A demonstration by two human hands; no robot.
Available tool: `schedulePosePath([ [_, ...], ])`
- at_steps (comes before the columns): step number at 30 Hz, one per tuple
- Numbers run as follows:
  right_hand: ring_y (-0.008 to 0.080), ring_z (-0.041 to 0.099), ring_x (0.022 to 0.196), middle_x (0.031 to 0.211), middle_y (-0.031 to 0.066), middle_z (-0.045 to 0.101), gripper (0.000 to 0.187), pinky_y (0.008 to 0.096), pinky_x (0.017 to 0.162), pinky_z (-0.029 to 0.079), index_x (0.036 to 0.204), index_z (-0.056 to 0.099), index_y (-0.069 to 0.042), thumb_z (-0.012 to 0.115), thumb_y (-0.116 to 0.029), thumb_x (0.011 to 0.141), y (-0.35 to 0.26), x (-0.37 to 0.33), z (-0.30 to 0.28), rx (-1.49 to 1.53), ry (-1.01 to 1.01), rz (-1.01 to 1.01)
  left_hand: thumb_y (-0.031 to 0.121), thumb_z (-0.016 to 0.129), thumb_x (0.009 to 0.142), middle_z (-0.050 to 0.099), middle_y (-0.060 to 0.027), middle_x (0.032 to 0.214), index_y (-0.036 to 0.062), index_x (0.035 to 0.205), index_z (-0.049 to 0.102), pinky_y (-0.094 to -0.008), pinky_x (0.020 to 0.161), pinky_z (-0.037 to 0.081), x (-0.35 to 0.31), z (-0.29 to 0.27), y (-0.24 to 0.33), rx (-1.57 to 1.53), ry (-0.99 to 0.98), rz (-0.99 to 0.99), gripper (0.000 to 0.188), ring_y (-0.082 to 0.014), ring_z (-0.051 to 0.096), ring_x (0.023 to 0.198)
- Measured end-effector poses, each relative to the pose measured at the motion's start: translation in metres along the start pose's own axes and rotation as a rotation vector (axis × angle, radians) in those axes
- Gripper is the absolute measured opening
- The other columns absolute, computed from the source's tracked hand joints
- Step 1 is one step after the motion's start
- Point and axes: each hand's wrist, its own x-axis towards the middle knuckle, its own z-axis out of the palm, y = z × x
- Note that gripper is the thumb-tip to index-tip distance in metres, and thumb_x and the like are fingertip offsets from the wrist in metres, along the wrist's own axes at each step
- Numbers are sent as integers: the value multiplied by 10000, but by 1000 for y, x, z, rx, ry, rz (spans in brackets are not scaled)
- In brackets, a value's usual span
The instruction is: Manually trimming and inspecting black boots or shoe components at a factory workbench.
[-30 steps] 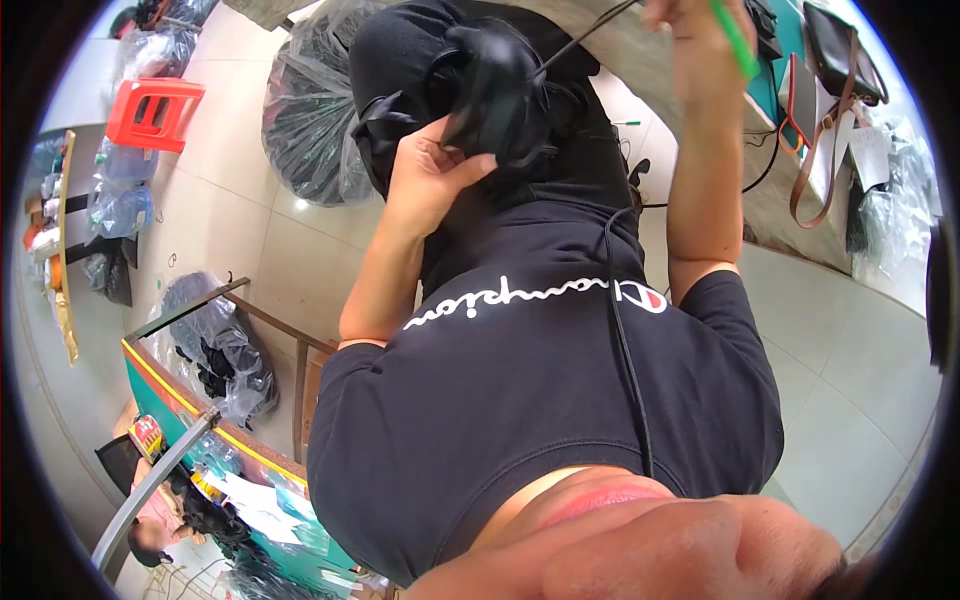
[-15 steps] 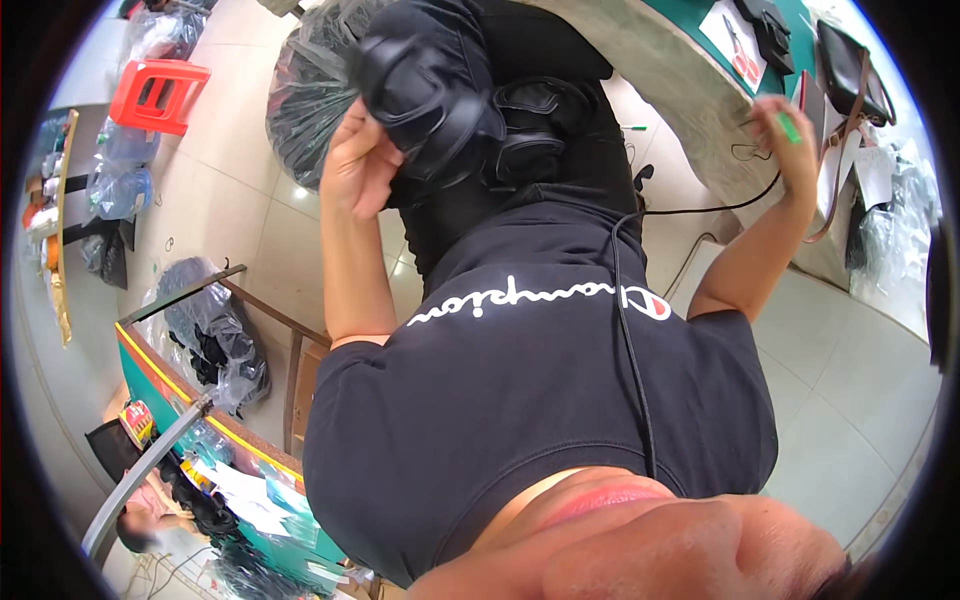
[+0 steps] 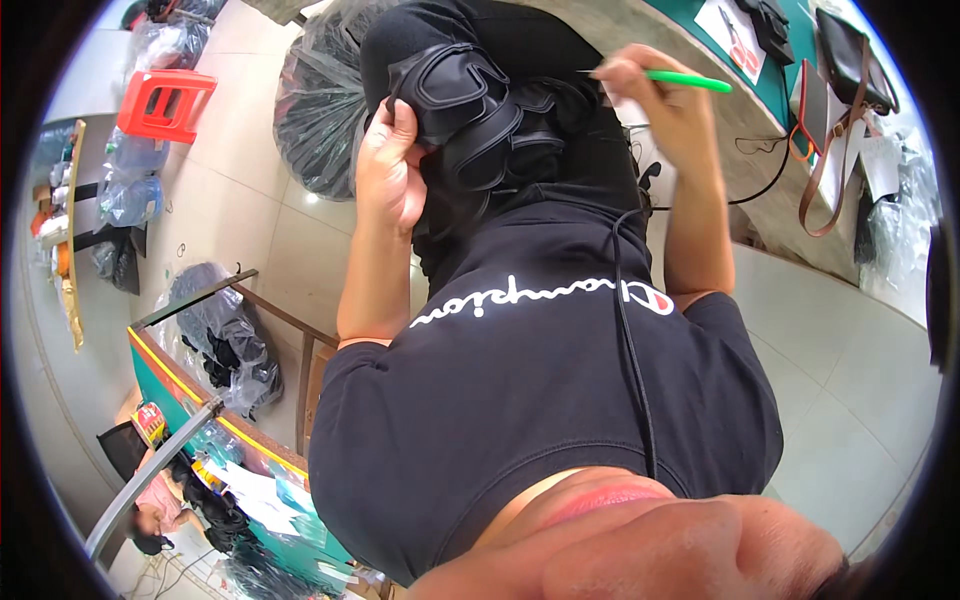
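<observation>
My left hand (image 3: 392, 165) pinches the edge of a black padded eye mask (image 3: 455, 85) with raised, goggle-like outlines, held over my lap. More black padded pieces of the same look (image 3: 540, 130) lie beside it on my dark trousers. In my right hand (image 3: 660, 105) is a slim tool with a bright green handle (image 3: 690, 79). A thin, dark tip sticks out past my fingers toward the masks, apart from them; its exact kind is too small to make out.
A stuffed clear plastic bag (image 3: 320, 110) stands beyond my left hand. Far left is a red stool (image 3: 166, 105). On the green-topped table (image 3: 680, 12) at the far right lie scissors (image 3: 742, 55) and a black bag (image 3: 855, 60). A person (image 3: 155, 510) is at lower left.
My right hand has swung in from the far right toward my lap, bringing the green-handled tool. My left hand has shifted slightly right and down, and the eye mask it holds has settled lower.
</observation>
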Motion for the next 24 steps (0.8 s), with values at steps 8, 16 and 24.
schedulePosePath([
  [8,87,571,766,889,70,641,141,216,699,469,945,574,0,583,-140,929,8,8,84,292,-74,-39,13,658,839,655,-88,1085,4,1173,544,-308,884,486,-12,21,-8,5,-113,98,354,-161,622,973],
  [16,91,570,798,911,77,634,126,215,706,464,923,590,7,606,-118,911,9,7,90,261,-73,-107,-1,627,857,678,-96,1011,2,1106,580,-303,822,522,-13,21,-9,13,-91,141,253,-166,652,886],
  [24,98,598,839,920,79,636,121,216,741,482,939,595,17,613,-97,904,9,5,93,192,-49,-144,7,633,855,677,-97,1003,6,1107,575,-300,810,528,-13,22,-8,6,-97,142,258,-165,654,872],
])
